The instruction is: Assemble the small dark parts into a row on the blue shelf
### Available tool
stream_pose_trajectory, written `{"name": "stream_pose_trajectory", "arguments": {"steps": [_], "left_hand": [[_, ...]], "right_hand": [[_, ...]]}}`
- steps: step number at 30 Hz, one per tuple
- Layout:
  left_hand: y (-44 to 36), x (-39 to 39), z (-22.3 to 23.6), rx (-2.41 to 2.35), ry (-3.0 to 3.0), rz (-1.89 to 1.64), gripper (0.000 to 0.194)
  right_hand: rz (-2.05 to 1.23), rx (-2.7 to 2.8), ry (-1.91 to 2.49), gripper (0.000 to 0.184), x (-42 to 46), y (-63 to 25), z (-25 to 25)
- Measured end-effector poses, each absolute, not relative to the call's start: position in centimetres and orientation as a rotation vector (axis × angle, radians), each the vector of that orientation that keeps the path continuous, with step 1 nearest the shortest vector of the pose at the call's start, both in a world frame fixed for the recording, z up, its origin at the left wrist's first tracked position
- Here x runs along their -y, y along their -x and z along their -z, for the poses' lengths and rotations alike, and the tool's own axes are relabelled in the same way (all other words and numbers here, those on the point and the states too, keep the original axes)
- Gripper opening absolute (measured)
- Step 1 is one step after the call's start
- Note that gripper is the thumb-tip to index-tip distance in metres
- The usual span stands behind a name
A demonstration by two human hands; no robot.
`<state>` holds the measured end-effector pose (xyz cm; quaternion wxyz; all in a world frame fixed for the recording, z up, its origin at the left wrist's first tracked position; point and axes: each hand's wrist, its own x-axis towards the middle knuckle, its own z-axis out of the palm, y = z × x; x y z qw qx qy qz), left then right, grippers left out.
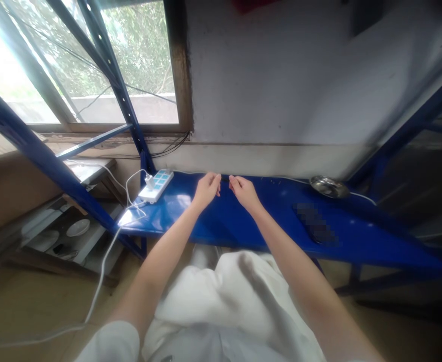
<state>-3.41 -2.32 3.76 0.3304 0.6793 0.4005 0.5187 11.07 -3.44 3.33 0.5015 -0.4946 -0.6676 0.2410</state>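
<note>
Both hands are raised close together over the blue shelf point(221, 221). Between them runs a short, thin, dark piece point(225, 178) whose kind is too small to make out. Its left end sits in the pinched fingers of my left hand point(207, 188). My right hand point(243, 191) pinches the other end between thumb and fingers. Only a little of the piece shows in the gap; the fingers hide the rest.
On the left of the shelf lies a white power strip point(156, 186) with a plug point(150, 181) and a trailing white cable point(102, 274). A shiny metal dish point(329, 186) and a pixelated dark flat object point(315, 223) lie right. Blue posts point(120, 95) flank the shelf.
</note>
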Motion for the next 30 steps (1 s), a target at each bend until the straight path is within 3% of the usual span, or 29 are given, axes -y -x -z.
{"name": "stream_pose_trajectory", "arguments": {"steps": [5,10,18,25,30], "left_hand": [[3.4,2.1,-3.9,-1.058,-1.601,-1.355,0.037],[3.5,2.0,-4.0,-1.086,-1.431,-1.399,0.043],[3.6,2.0,-2.9,-0.945,-1.503,-1.291,0.038],[3.3,1.3,-1.9,-1.032,-1.482,-1.447,0.026],[4.2,-0.6,0.6,-1.245,-1.480,-1.493,0.024]], "right_hand": [[-0.543,1.646,1.237,0.046,3.6,-10.9,-3.4],[-0.603,1.636,1.159,0.030,3.2,-10.9,-2.9],[-0.618,1.638,1.207,0.020,2.5,-11.5,-1.7],[-0.361,1.816,1.321,0.011,2.2,-11.6,-1.1],[-0.558,1.656,1.530,0.013,1.0,-11.7,0.8]]}}
